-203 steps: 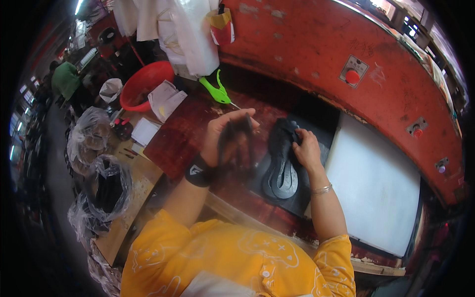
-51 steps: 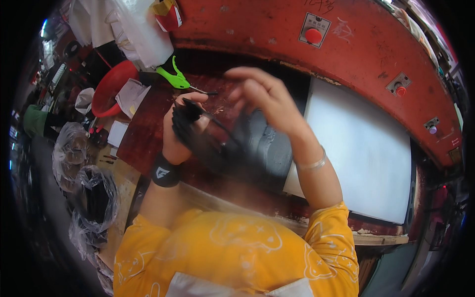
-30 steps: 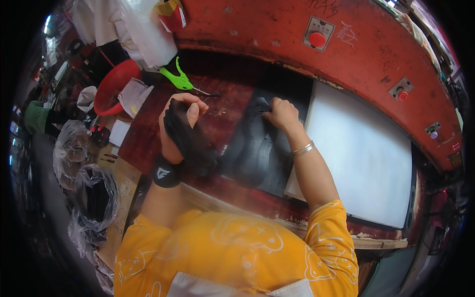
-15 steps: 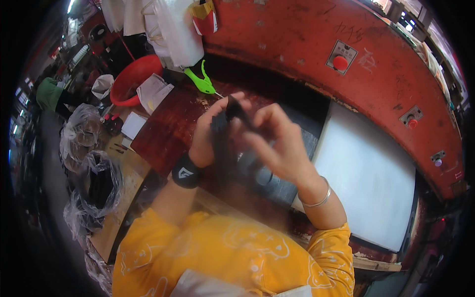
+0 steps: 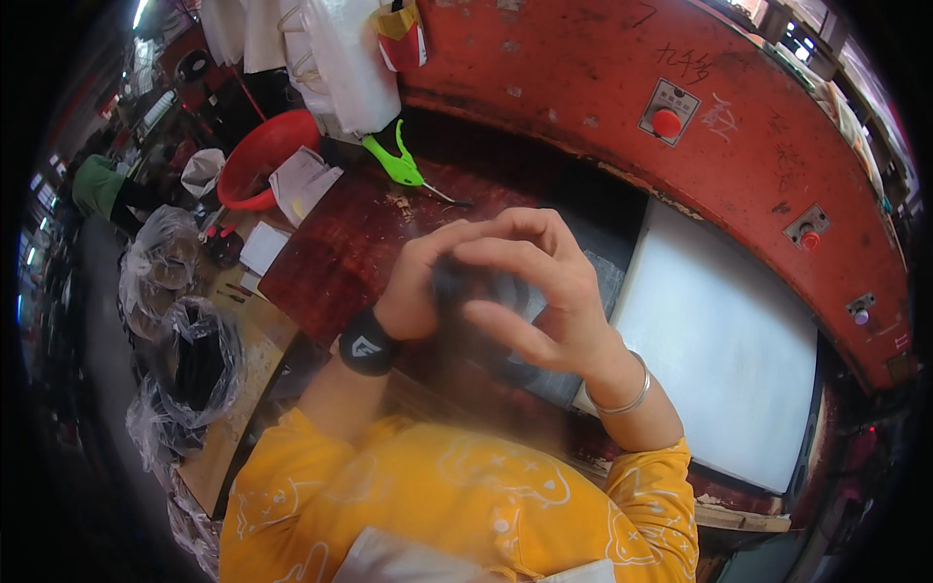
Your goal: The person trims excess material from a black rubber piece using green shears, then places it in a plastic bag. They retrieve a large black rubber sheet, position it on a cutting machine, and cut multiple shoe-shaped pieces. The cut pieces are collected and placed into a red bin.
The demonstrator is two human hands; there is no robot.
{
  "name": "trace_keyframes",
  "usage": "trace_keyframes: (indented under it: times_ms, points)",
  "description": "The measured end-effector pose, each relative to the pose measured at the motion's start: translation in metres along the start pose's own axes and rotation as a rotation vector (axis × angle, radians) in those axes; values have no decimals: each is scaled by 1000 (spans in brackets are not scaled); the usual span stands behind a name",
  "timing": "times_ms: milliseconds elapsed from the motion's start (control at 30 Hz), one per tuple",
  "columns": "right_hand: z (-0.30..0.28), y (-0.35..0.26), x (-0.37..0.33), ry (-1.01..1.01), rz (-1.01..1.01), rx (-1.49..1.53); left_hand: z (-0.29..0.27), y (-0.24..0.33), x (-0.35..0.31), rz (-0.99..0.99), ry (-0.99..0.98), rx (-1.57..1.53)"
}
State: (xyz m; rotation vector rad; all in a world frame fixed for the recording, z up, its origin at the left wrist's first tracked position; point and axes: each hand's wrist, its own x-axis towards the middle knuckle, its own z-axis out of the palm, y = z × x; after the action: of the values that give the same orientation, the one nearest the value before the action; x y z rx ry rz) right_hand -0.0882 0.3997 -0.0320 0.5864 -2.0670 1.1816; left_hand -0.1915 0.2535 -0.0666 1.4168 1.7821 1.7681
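Hands up close to the camera here, both raised over the red bench. Left hand and right hand are pressed together around a dark piece, some black flat thing that's mostly hidden between the palms and pretty blurred, so I can't tell its exact shape. Left hand is curled around its left side, thumb and fingers closed on it. Right hand wraps over the top and front, fingers spread a bit and bent down across it. So both are gripping the same piece, held above the bench rather than lying on it.

Left wrist has a black wristband, right wrist a thin silver bangle. Sleeves are yellow.

Under and behind the hands there's a dark mat on the bench, and just right of it a big white board. Behind all that runs a curved red machine frame with a red button on a little plate.

Further back on the left: green scissors lying on the bench, a red basin beside some white paper, and clear plastic bags off the bench's left edge, well apart from the hands.
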Motion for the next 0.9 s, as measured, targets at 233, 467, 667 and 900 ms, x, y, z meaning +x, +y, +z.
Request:
trace_keyframes:
  times_ms: [233,467,667,900]
  points:
    - [-5,0,-2,-28,68,10,3,-2,0,1,-8,-121]
    - [-8,5,0,15,24,8,3,-1,-1,13,29,-6]
    - [-8,4,-2,28,66,-26,6,2,1,-77,51,-70]
    - [-6,-4,-1,41,84,-100,9,2,0,-21,52,8]
